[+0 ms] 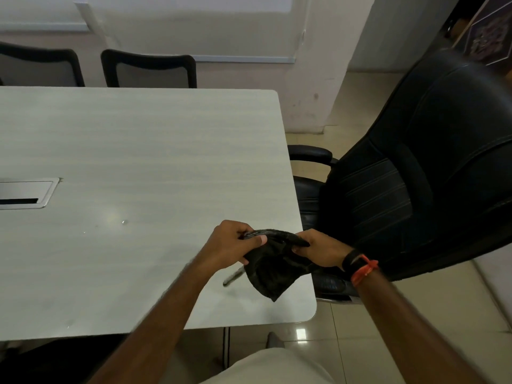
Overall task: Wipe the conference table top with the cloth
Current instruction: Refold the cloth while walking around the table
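Observation:
A pale grey wood-grain conference table [144,151] fills the left and middle of the head view. Above its near right corner I hold a dark cloth [273,268] between both hands, and it hangs down in a bunch just over the table top. My left hand [231,245] pinches the cloth's upper left edge with thumb and fingers. My right hand [321,250] grips the upper right edge. A few small wet spots [124,222] glint on the table left of my hands.
A large black leather office chair [415,189] stands close against the table's right end. Two black mesh chairs [149,69] are pushed in at the far side. A metal cable hatch [26,194] is set in the table at the left. A dark thin object [232,278] lies under the cloth.

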